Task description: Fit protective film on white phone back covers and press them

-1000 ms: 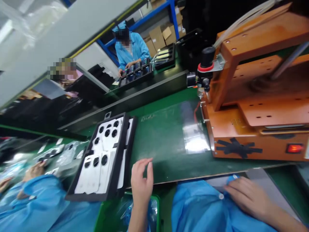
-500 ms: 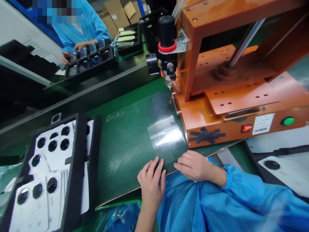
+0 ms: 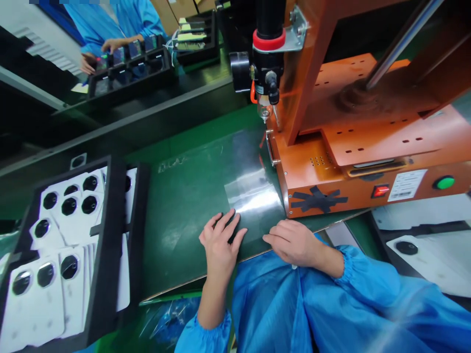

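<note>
My left hand (image 3: 222, 240) rests on the green work surface (image 3: 184, 211) near its front edge, fingers spread and nothing visible in them. To its right, my right hand (image 3: 294, 244) lies at the same edge with the fingers loosely curled together. No object shows in it, though its underside is hidden. Just beyond both hands, a bright glare (image 3: 253, 196) falls on the shiny surface. On the left stands a black tray (image 3: 110, 245) of white phone back covers (image 3: 35, 304) with dark octagonal camera areas.
An orange press machine (image 3: 309, 171) with a green button (image 3: 446, 183) and a lit red switch (image 3: 380, 191) fills the right. More white covers (image 3: 434, 260) lie at the lower right. Across the bench, a co-worker's hands (image 3: 110, 46) work over a black tray (image 3: 128, 73).
My left hand has moved slightly forward and left across the surface, and its blue sleeve has come into view. My right hand stays near the edge, fingers curled a little more. The view has shifted.
</note>
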`<state>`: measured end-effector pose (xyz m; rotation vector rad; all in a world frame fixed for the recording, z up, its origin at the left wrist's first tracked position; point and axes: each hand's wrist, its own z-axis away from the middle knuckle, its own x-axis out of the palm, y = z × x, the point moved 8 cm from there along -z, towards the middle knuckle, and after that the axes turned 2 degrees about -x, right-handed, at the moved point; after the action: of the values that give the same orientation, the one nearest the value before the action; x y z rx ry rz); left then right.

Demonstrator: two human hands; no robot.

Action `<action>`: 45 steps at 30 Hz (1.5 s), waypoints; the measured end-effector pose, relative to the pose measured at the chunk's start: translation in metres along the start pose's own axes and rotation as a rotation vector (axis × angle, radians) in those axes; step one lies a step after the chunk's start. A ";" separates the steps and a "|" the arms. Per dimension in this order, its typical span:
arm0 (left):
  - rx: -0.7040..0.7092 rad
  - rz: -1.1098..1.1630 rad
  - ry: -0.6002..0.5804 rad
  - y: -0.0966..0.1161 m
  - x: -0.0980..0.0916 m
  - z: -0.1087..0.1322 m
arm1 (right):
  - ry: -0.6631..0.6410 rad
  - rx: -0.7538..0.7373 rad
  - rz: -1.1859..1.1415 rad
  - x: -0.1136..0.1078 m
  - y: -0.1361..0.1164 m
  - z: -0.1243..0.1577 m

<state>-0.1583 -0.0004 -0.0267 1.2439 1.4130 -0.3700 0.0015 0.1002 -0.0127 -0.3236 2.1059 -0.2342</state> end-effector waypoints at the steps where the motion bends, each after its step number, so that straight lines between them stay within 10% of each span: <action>1: 0.002 -0.019 0.005 0.001 0.002 -0.001 | 0.004 0.041 -0.028 -0.001 0.002 -0.005; 11: -0.072 0.103 0.017 -0.005 0.001 0.001 | -0.292 -0.007 0.215 0.026 -0.007 -0.076; 21: 0.028 -0.068 -0.130 0.007 0.004 0.006 | -0.239 -0.154 0.300 0.019 -0.015 -0.064; 29: 0.107 -0.038 -0.311 0.007 0.003 0.010 | 0.251 -0.014 -0.148 -0.040 -0.015 -0.033; 34: 0.124 0.020 -0.263 0.012 -0.002 0.013 | 0.444 0.084 -0.374 -0.038 -0.003 -0.032; 38: 0.001 0.028 -0.084 -0.023 -0.062 0.023 | 0.466 0.135 -0.405 -0.019 0.013 -0.026; 45: -0.905 -0.336 0.210 -0.229 -0.250 0.057 | 0.404 0.094 -0.462 -0.010 0.012 -0.028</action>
<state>-0.3722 -0.2492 0.0759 0.3108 1.6883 0.1906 -0.0188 0.1160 0.0066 -0.7586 2.3782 -0.7183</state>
